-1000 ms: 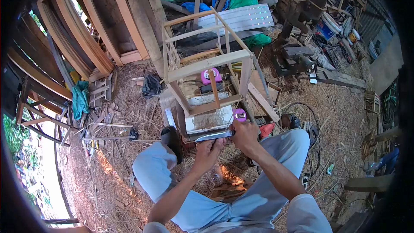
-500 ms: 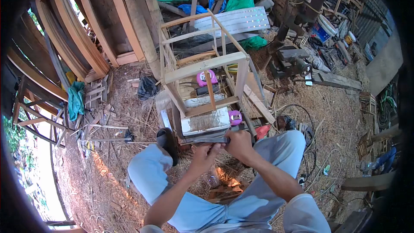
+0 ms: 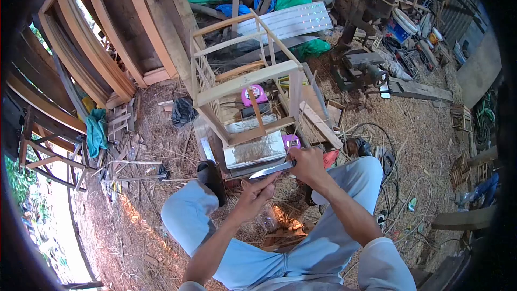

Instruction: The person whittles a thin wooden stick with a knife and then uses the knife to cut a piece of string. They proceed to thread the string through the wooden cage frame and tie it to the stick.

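Note:
My right hand grips the handle of a knife, its shiny blade pointing left. Just below the blade is my left hand, fingers closed together; a thin piece seems to lie in them, too small to make out. Beyond both hands stands a wooden frame with thin spindles along its left side. A whitish, worn block lies at the near end of the frame, and a pink tape measure sits beside it. Another pink tape measure rests inside the frame.
Wood shavings cover the ground. On the right stands a metal machine with a vise-like part. Curved wooden frames lean at the left. A black sandal is close to my left knee, and a dark cable curls on the right.
The knife has tilted, so its blade now shows bright and broad. My right hand has risen slightly to the right, and my left hand has dropped a little, opening a gap between them.

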{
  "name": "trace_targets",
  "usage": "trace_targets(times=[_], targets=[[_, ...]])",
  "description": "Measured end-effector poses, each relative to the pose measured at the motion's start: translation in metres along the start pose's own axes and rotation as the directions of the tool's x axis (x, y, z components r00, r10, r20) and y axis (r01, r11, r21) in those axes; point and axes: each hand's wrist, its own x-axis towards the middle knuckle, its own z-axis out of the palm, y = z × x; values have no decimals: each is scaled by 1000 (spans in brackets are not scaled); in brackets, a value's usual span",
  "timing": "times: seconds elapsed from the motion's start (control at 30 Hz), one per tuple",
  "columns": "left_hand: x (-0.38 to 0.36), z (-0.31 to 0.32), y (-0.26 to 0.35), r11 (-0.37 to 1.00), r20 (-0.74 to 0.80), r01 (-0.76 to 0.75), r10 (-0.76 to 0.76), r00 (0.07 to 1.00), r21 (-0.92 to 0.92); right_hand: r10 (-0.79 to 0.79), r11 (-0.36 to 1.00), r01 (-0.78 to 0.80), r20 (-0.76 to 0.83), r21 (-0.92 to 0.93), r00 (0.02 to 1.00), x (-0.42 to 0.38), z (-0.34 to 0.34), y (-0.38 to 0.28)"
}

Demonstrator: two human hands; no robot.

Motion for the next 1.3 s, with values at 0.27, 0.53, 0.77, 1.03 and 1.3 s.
trace_targets(times=[0.27, 0.53, 0.77, 1.03, 1.3], targets=[[-11, -4, 8, 970, 226, 217, -187, 956, -114, 268, 952, -290, -193, -100, 944, 20, -25, 24], [16, 2, 1, 822, -4, 196, -235, 972, -535, 9, 998, -17, 127, 57, 992, 1, 13, -1], [17, 3, -10, 881, -46, 153, -193, 980, -448, -43, 997, 27, 212, 78, 976, -7, 12, -22], [15, 4, -11, 796, 52, 199, -206, 977, -571, -11, 1000, 10, 77, 3, 997, -8, 24, -18], [16, 2, 1, 696, 119, 268, -255, 960, -666, -29, 995, 23, -65, -98, 997, 1, 21, -16]])
